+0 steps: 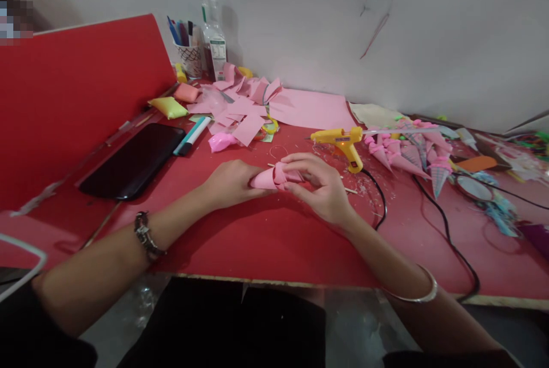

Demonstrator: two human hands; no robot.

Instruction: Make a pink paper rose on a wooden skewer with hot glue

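Observation:
Over the red tabletop, my left hand (234, 185) is closed around a rolled pink paper cone (262, 180). The fingers of my right hand (319, 188) pinch a soft-looking pink strip (286, 175) at the cone's wide end. That strip seems to lie along the rim, though the fingers partly cover it. Just beyond my right hand, a yellow hot glue gun (341, 142) rests with a clear glue stick in its back and a small orange light on. Several similar pink and patterned cones (407, 154) with pink rims lie in a pile to the right.
Pink paper scraps (244, 108) and a larger pink sheet (311, 108) lie near the wall. A black phone (135, 159) and markers (192, 136) lie left. A pen cup (189, 59) and glass bottle (215, 42) stand behind. The glue gun's black cord (384, 196) trails right.

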